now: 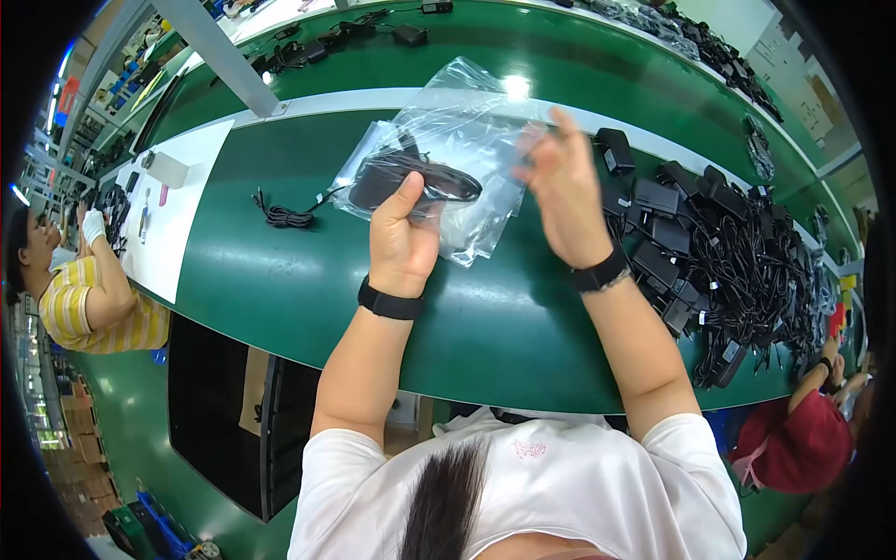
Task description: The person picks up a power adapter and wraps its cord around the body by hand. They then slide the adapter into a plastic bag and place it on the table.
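My left hand (404,233) is closed on a clear plastic bag (457,103), its thumb pressed on top. A black power adapter (375,183) with a bundled cable (453,184) shows through the film. Several layers of film overlap, and I cannot tell whether this is one bag or a few. My right hand (567,191) is raised beside the bag's right edge, blurred, with its fingers apart and nothing visible in them. A coiled black cable (287,217) lies on the green table left of the bag, its lead running under the film.
Black adapters (672,233) and tangled cables (747,252) are heaped to the right on the green table (280,271). A metal post (219,56) rises at the far left. A person in yellow stripes (93,289) works at the left; another in red (793,448) is at the right.
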Motion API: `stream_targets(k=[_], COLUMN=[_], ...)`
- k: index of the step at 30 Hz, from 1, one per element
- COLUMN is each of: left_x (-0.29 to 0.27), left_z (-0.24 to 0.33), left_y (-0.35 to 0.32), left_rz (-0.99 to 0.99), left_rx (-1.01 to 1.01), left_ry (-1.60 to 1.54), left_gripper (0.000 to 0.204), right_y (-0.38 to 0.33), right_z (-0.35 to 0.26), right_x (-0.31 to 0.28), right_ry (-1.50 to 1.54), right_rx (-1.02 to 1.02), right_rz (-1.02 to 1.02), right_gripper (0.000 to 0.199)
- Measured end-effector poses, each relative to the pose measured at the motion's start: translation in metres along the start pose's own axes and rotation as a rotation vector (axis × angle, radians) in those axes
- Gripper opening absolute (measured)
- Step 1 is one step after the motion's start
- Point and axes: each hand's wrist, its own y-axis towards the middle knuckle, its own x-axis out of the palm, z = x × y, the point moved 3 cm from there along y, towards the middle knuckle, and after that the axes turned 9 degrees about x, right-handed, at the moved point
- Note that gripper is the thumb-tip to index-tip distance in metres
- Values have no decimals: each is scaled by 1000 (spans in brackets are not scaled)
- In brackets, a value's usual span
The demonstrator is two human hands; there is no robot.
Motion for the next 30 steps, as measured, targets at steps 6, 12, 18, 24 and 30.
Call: stream_targets(k=[6, 12, 18, 24, 30], left_x=[12, -5, 5, 6, 25], left_z=[-14, -38, -7, -14, 1], left_y=[-14, -4, -9, 0, -17], left_rz=[-121, -67, -179, -99, -141], left_rx=[30, -145, -76, 136, 196], left_ry=[90, 349, 692, 806, 820], left_gripper=[24, 40, 45, 19, 39], right_y=[-21, -2, -20, -23, -19], right_z=[20, 12, 12, 14, 23], right_x=[38, -3, 19, 4, 15], right_ry=[268, -311, -891, -588, -551], right_rx=[485, 8, -540, -159, -156], right_rz=[-206, 133, -53, -2, 80], right_gripper=[48, 21, 8, 33, 31])
